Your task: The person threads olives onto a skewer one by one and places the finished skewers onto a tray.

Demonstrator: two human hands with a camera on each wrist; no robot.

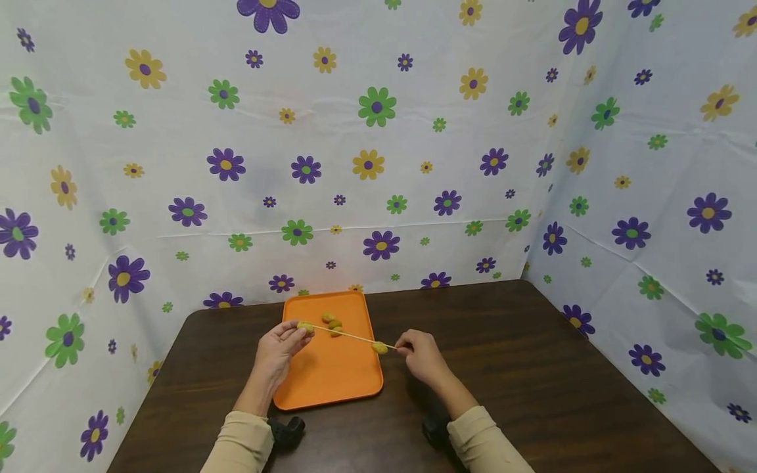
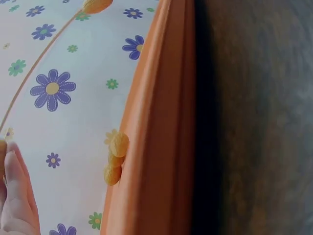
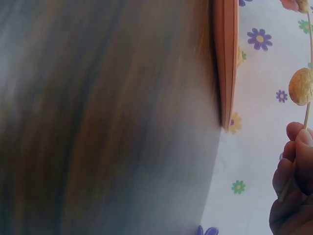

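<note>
A thin wooden skewer (image 1: 349,336) spans the space between my two hands, above the tray. With fingers and thumb, my left hand (image 1: 279,349) pinches a golden-brown rounded food piece (image 1: 305,326) at the skewer's left end. My right hand (image 1: 422,355) grips the skewer's other end, which crosses its fingers in the right wrist view. A second golden-brown piece (image 3: 301,87) is threaded on the skewer just beyond the right fingertips (image 3: 304,139). Several similar pieces (image 1: 334,326) lie in the upper part of the orange tray (image 1: 331,374).
The tray stands on a dark brown wooden table (image 1: 503,374), left of its middle. A white cloth with printed flowers (image 1: 378,197) hangs behind the table and along its sides. Black devices (image 1: 287,433) are worn at both wrists, beside beige sleeves (image 1: 239,440).
</note>
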